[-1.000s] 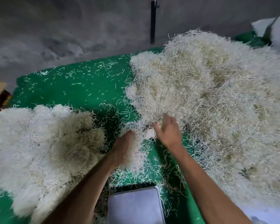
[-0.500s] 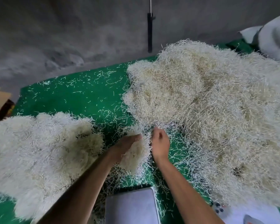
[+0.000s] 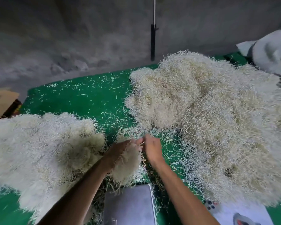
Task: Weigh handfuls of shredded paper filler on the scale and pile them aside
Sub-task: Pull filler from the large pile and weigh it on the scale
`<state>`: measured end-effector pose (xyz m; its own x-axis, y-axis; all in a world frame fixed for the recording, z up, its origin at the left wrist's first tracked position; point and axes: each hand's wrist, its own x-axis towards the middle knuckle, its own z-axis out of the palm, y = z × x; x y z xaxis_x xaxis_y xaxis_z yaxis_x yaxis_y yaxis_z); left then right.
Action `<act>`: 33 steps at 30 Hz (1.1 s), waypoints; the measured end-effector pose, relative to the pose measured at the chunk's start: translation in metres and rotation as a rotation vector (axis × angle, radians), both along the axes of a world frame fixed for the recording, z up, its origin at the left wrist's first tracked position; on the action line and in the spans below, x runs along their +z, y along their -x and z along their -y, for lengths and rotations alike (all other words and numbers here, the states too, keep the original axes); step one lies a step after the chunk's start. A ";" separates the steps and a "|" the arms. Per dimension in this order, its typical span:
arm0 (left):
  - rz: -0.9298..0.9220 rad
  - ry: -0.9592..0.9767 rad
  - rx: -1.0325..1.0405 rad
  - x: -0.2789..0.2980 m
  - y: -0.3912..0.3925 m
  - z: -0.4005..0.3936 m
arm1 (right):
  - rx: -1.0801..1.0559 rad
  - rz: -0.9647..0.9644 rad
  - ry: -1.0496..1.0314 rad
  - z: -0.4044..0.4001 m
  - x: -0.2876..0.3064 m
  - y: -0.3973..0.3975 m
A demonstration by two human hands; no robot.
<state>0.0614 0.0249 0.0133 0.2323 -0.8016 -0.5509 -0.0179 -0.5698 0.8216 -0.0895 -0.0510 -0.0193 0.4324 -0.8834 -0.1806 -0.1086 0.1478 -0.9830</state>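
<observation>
The left hand (image 3: 118, 151) has its fingers curled around a handful of shredded paper (image 3: 127, 164), a clump whose long axis runs down from the fingers toward the scale (image 3: 130, 207), hanging just above the platform's far edge. The right hand (image 3: 152, 149) pinches strands at the clump's top. To the left lies the weighed pile (image 3: 39, 148), to the right the big source heap (image 3: 209, 119), both on the green worktop (image 3: 88, 98).

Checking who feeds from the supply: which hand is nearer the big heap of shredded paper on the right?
Right. The right hand sits at the big cream shredded-paper heap's near fringe; the left hand is farther left, gripping a handful of shreds.
</observation>
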 end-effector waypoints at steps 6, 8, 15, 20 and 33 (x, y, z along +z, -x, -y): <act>0.049 -0.105 0.171 0.006 -0.003 -0.010 | -0.294 0.240 -0.631 0.077 -0.021 0.006; 0.028 -0.081 0.251 0.003 -0.003 -0.008 | -0.150 -0.070 -0.470 0.083 -0.028 0.006; -0.036 -0.126 0.517 -0.030 -0.005 0.010 | 0.462 -0.633 0.332 0.076 -0.051 -0.035; -0.040 -0.189 0.512 -0.061 -0.007 0.019 | 0.542 -0.896 0.623 0.101 -0.070 -0.092; 0.715 -0.165 -0.018 -0.127 0.005 0.068 | 0.644 -0.769 0.474 0.022 -0.099 0.006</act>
<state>0.0562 -0.0433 -0.1137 0.5677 -0.7284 -0.3836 -0.5278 -0.6796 0.5094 -0.0959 -0.0729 -0.1180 0.7534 -0.5846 -0.3011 -0.6353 -0.5289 -0.5627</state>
